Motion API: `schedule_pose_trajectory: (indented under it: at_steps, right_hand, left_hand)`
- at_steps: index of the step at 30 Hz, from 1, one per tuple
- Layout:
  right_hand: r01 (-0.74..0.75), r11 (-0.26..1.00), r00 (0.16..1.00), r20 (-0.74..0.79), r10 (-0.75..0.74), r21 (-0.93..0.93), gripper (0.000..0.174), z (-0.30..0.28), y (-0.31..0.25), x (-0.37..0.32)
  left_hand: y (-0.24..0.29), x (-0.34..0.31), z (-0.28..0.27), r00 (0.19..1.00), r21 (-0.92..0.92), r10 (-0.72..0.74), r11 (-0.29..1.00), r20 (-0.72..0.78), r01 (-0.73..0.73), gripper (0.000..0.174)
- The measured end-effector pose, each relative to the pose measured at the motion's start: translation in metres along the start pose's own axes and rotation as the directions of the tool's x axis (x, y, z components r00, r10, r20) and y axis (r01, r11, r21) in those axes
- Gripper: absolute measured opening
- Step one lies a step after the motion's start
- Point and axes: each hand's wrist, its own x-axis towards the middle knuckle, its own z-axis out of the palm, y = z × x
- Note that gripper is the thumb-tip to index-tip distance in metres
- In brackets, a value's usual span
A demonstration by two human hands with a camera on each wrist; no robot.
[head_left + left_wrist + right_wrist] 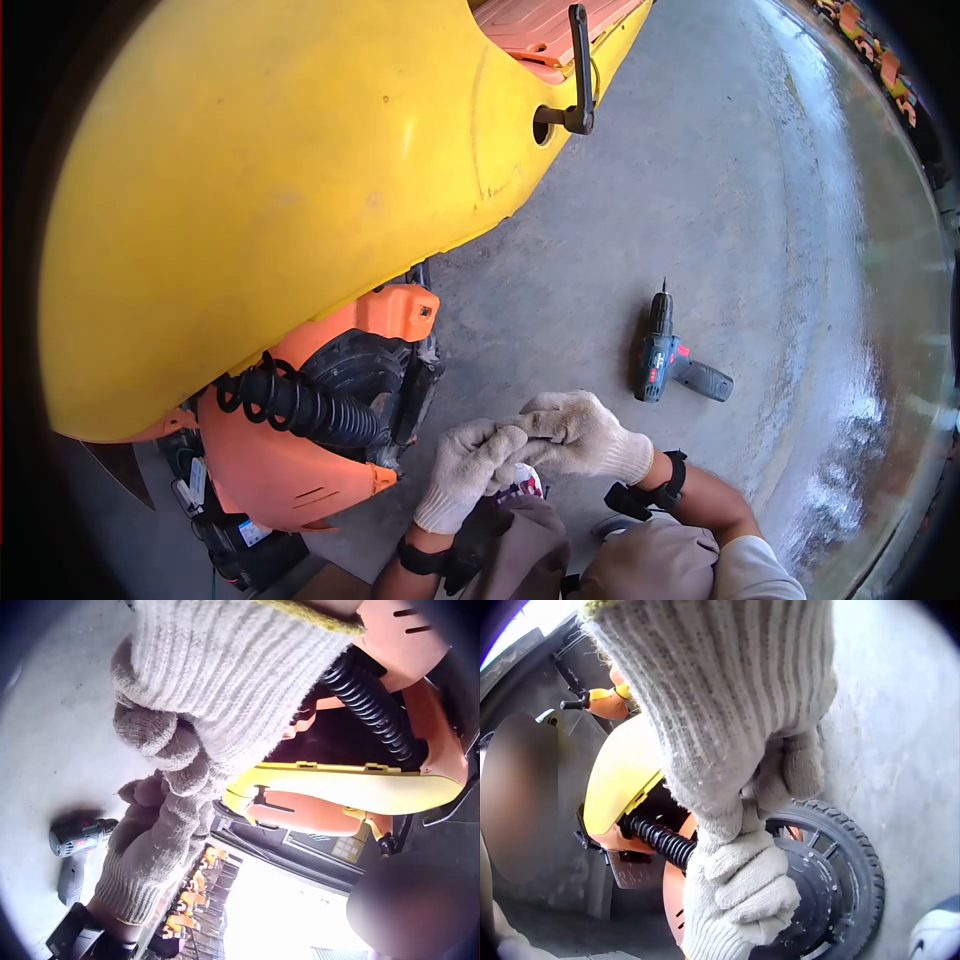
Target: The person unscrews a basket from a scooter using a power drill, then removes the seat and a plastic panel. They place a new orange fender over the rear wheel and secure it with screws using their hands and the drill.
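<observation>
Both hands wear off-white knitted gloves and meet low in front of the person. The left hand (pixel 465 475) has its fingers curled, with its fingertips against those of the right hand (pixel 580 435). Seen from the left wrist, the right hand (pixel 150 847) also has bent fingers, pressed up to the left hand's. I cannot tell whether anything small is pinched between them. Just left of the hands in the head view is a black coil-spring shock absorber (pixel 300 405) on an orange fender (pixel 270 470). The right wrist view shows a treaded wheel (pixel 870 862) behind the left hand (pixel 742 889).
A large yellow body panel (pixel 280 200) of the vehicle fills the upper left, with a dark crank-shaped lever (pixel 581 70) at its far end. A cordless drill (pixel 657 360) lies on the concrete floor (pixel 680 180) to the right. A black case (pixel 260 555) stands at lower left.
</observation>
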Motion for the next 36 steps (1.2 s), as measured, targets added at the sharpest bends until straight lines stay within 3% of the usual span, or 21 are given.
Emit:
schedule_pose_trajectory:
  at_steps: [2,5,6,7,9,10,11,13,16,18,19,20,23,24,27,31,34,36]
  right_hand:
    - [-0.011,1.0,1.0,0.001,0.011,-0.02,0.04,-0.001,0.001,0.002]
    - [-0.082,0.988,0.997,0.002,0.083,0.133,0.037,-0.006,-0.009,0.008]
    - [-0.06,0.99,0.998,-0.023,0.064,0.129,0.034,-0.01,-0.009,0.01]
    - [-0.136,0.96,0.988,-0.04,0.151,0.245,0.034,-0.012,-0.011,0.013]
    - [-0.269,0.842,0.943,-0.049,0.329,0.467,0.034,-0.015,-0.021,0.022]
    - [-0.309,0.859,0.914,-0.122,0.387,0.409,0.03,-0.018,-0.027,0.033]
    - [-0.304,0.841,0.902,-0.148,0.406,0.448,0.029,-0.02,-0.027,0.044]
    - [-0.275,0.799,0.873,-0.21,0.441,0.535,0.029,-0.022,-0.024,0.07]
    - [-0.259,0.902,0.883,-0.295,0.366,0.345,0.032,-0.021,-0.017,0.106]
    - [-0.149,0.925,0.916,-0.302,0.262,0.351,0.035,-0.009,-0.01,0.122]
    - [-0.096,0.932,0.928,-0.307,0.211,0.351,0.036,-0.004,-0.009,0.128]
    - [-0.158,0.886,0.916,-0.271,0.297,0.436,0.033,0.0,-0.015,0.129]
    - [-0.137,0.883,0.897,-0.323,0.303,0.449,0.029,0.007,-0.02,0.128]
    - [-0.124,0.882,0.888,-0.347,0.303,0.454,0.028,0.013,-0.018,0.127]
    - [-0.083,0.882,0.87,-0.398,0.291,0.464,0.026,0.021,-0.013,0.13]
    - [-0.028,0.891,0.868,-0.43,0.247,0.454,0.025,0.024,-0.01,0.132]
    - [-0.018,0.914,0.866,-0.45,0.217,0.405,0.025,0.023,-0.013,0.131]
    - [-0.028,0.932,0.868,-0.453,0.202,0.362,0.025,0.02,-0.016,0.127]
  left_hand:
    - [0.006,-0.001,0.002,0.999,0.06,0.041,0.997,0.004,-0.041,0.027]
    - [0.008,-0.008,-0.001,0.992,0.121,0.125,0.985,-0.008,-0.123,0.03]
    - [0.011,-0.011,-0.012,0.983,0.067,0.133,0.988,0.13,-0.142,0.028]
    - [0.02,-0.016,-0.008,0.977,0.038,0.153,0.986,0.149,-0.16,0.027]
    - [0.021,-0.018,0.009,0.919,0.194,0.387,0.91,-0.077,-0.367,0.034]
    - [0.029,-0.019,0.017,0.892,0.198,0.408,0.907,-0.194,-0.371,0.035]
    - [0.02,-0.008,0.018,0.748,0.321,0.612,0.784,-0.257,-0.531,0.035]
    - [0.023,0.008,0.024,0.484,0.499,0.817,0.575,-0.313,-0.648,0.039]
    - [0.034,0.02,0.034,0.358,0.559,0.816,0.574,-0.454,-0.598,0.041]
    - [0.049,0.012,0.029,0.613,-0.005,0.56,0.736,-0.557,-0.677,0.041]
    - [0.056,0.009,0.029,0.74,-0.304,0.421,0.719,-0.524,-0.625,0.041]
    - [0.061,0.011,0.032,0.744,-0.279,0.373,0.759,-0.555,-0.588,0.029]
    - [0.069,0.022,0.025,0.772,-0.345,0.383,0.731,-0.507,-0.589,0.021]
    - [0.072,0.025,0.015,0.85,-0.424,0.3,0.764,-0.433,-0.486,0.024]
    - [0.076,0.027,0.025,0.769,-0.313,0.387,0.748,-0.509,-0.585,0.025]
    - [0.082,0.028,0.039,0.729,-0.285,0.368,0.745,-0.577,-0.603,0.032]
    - [0.077,0.03,0.023,0.767,-0.305,0.42,0.74,-0.486,-0.599,0.026]
    - [0.076,0.031,0.023,0.759,-0.315,0.392,0.737,-0.52,-0.597,0.026]
